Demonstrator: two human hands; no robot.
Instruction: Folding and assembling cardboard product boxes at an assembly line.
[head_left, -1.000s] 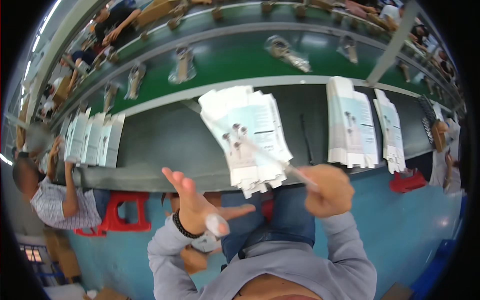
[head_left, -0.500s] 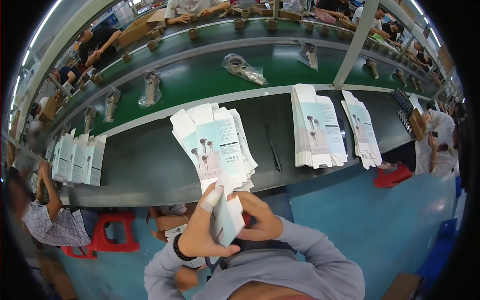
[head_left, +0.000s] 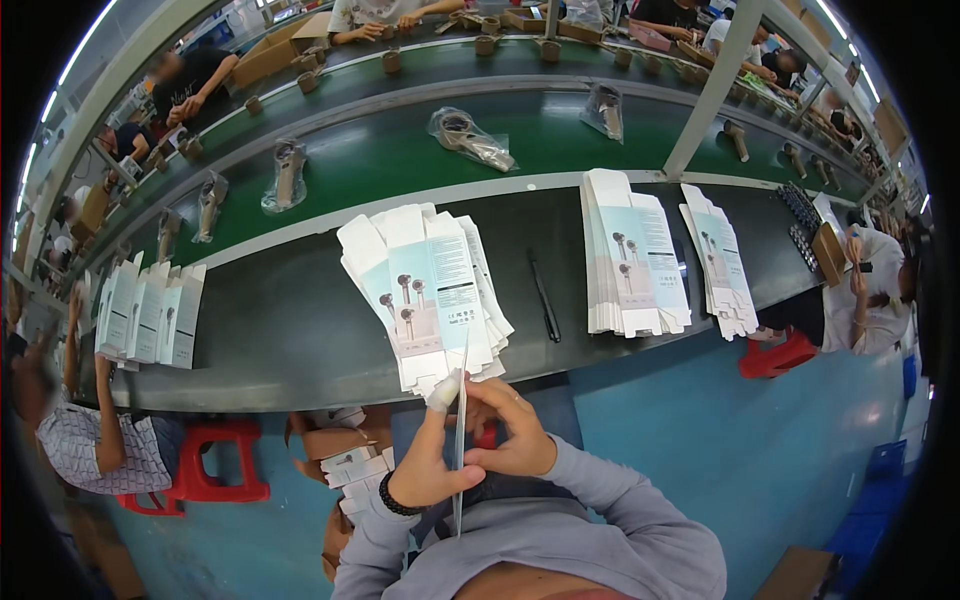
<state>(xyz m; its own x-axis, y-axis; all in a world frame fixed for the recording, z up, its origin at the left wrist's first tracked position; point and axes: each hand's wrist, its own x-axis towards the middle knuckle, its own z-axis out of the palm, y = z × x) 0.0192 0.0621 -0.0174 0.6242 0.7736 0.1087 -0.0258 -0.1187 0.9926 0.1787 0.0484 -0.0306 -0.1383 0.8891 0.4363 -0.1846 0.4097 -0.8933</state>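
A flat printed carton [head_left: 460,455] stands nearly edge-on between my hands, just off the near edge of the bench. My left hand [head_left: 425,468] grips it from the left, with white tape around a fingertip. On the other side my right hand [head_left: 520,438] pinches it, thumb toward me and fingers bent behind. Directly beyond lies a fanned stack of flat white and pale-blue cartons [head_left: 418,300], close to the held carton's top. To the right of that stack rests a black pen [head_left: 545,296].
More flat carton stacks [head_left: 637,265] [head_left: 718,262] lie to the right. Standing cartons [head_left: 150,315] are at the left, near a seated co-worker [head_left: 90,440]. Past a metal post [head_left: 712,90], a green conveyor [head_left: 370,150] carries bagged bronze-coloured handheld devices [head_left: 473,140]. Below is an open brown box [head_left: 345,440] of cartons.
The carton in my hands has turned from showing its broad face to nearly edge-on. My left hand has shifted right. Bagged devices on the conveyor have moved left.
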